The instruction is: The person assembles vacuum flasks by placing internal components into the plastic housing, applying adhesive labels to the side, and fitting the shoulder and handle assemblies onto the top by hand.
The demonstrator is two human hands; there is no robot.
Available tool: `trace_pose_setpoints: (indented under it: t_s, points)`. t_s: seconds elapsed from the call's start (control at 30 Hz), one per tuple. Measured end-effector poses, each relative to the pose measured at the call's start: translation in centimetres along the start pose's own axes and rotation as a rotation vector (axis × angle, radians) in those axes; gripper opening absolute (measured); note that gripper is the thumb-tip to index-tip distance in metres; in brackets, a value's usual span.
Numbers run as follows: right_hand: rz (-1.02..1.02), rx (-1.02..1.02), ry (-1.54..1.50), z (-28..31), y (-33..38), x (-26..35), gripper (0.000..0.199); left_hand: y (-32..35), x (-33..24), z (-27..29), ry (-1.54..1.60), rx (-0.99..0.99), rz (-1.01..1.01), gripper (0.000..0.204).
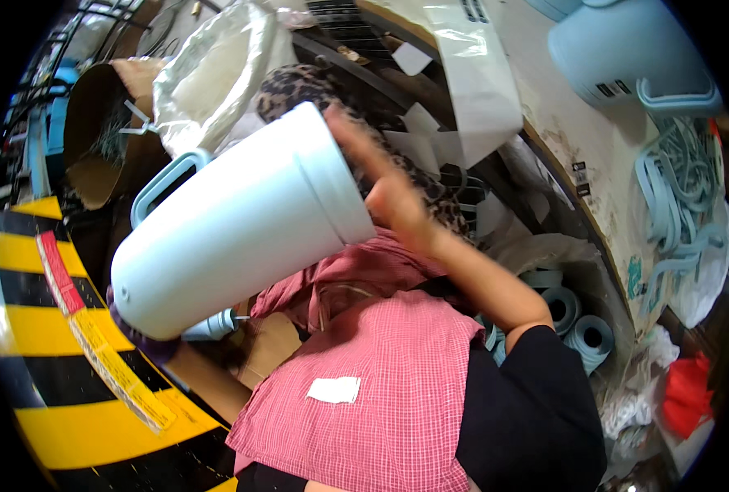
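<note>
1. Head view — a large white tumbler (237,225) with a pale blue handle (166,182) is held tilted in mid-air, its wide rim up and to the right, its narrow base down and to the left.
2. The right hand (385,184) is laid flat against the rim end of the tumbler, fingers (350,135) spread wide and stretched out rather than curled; the forearm runs down to a black sleeve (528,410).
3. The left hand (139,332) is seen only as a dark gloved edge under the tumbler's base, which rests on it; how far its fingers are closed cannot be told, as the tumbler hides them.
4. A red checked apron (389,394) with a small white patch (334,389) lies across the lap below the tumbler.
5. To the left, a surface striped in yellow and black (45,344) is seen, with a red and yellow label strip across it.
6. Behind the tumbler a clear plastic bag (209,78) and an open cardboard box (102,135) stand close together.
7. On the right, the bench (578,139) carries another pale blue tumbler (627,49) — well apart from the held one — and a heap of pale blue handles (676,197) beside it.
8. Below the bench edge, several pale blue tumblers (578,324) are stacked on their sides, near the right elbow.
</note>
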State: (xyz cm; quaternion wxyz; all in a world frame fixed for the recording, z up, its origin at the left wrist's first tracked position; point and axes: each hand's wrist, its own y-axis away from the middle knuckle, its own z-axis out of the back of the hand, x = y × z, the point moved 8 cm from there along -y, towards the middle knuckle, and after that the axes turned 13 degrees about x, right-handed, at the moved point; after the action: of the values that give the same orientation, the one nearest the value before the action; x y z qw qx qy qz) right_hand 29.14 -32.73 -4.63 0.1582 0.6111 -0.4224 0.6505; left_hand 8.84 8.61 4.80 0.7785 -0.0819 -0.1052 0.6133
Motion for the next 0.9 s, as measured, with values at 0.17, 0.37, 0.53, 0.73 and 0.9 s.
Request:
trace_pose_setpoints:
  t_s: [0.17, 0.37, 0.53, 0.73, 0.9]
  points:
    - [-0.331, -0.309, -0.454, -0.5, 4.2, -5.7, 0.045, -7.5, -6.0, 7.2, 0.336, -0.284, 0.181, 0.048]
    - [-0.617, -0.621, 0.179, 10.9, 13.8, -10.7, 0.034, -14.6, -7.8, 13.0, -0.158, 0.031, -0.157, 0.045]
    - [-1.37, -0.61, 0.36, 20.5, 29.9, -32.0, 0.043, -18.4, -9.0, 6.2, 0.531, 0.026, 0.212, 0.085]
    - [-1.616, -0.276, 0.853, 22.2, 33.1, -35.9, 0.057, -16.9, -8.6, 4.7, 0.604, 0.188, 0.448, 0.084]
    - [-1.178, -0.131, 0.935, 17.0, 24.2, -18.1, 0.045, -14.2, -6.3, 7.2, 0.738, -0.121, 0.633, 0.076]
